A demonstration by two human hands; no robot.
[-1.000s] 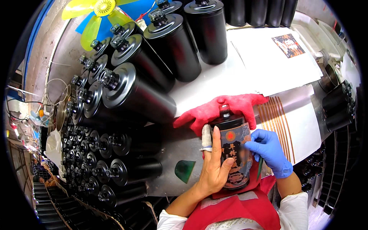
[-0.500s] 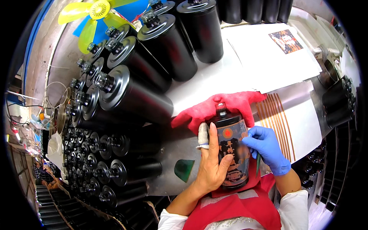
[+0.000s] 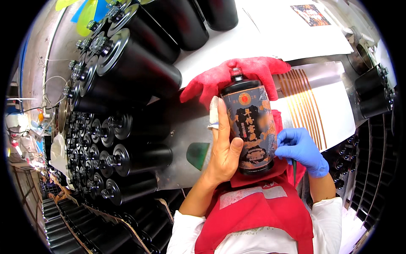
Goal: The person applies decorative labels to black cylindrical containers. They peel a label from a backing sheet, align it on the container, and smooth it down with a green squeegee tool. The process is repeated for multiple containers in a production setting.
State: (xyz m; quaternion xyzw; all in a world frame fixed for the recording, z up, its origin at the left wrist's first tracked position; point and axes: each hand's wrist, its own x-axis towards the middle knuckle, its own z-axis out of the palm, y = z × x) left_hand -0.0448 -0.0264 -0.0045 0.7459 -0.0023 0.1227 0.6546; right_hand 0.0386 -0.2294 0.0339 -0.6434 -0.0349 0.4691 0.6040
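Note:
A black bottle (image 3: pixel 237 89) lies with its neck away from me, bearing a grey-and-copper label (image 3: pixel 256 122) on its upper side. Under it is a folded red cloth (image 3: pixel 203 84). My left hand (image 3: pixel 224 148) rests along the bottle's left side, fingers stretched and thumb apart; a whitish cover wraps one finger. My right hand (image 3: pixel 301 150), in a blue glove, is pinched closed at the label's lower right edge. From beneath it sticks out a thin dark green strip-like tool (image 3: pixel 294 171), its upper part hidden by the hand.
Black bottles (image 3: pixel 139 63) crowd the left side and back. Copper-coloured strips (image 3: pixel 302 106) lie on a white sheet (image 3: pixel 334 118) at right. A dark green flat piece (image 3: pixel 197 155) lies on the metal table (image 3: pixel 169 173). More papers (image 3: pixel 275 38) are behind.
My view has shifted, so the scene sits higher in it. My right hand has moved from the label's upper right down to its lower right edge. My left hand stays at the bottle's left side.

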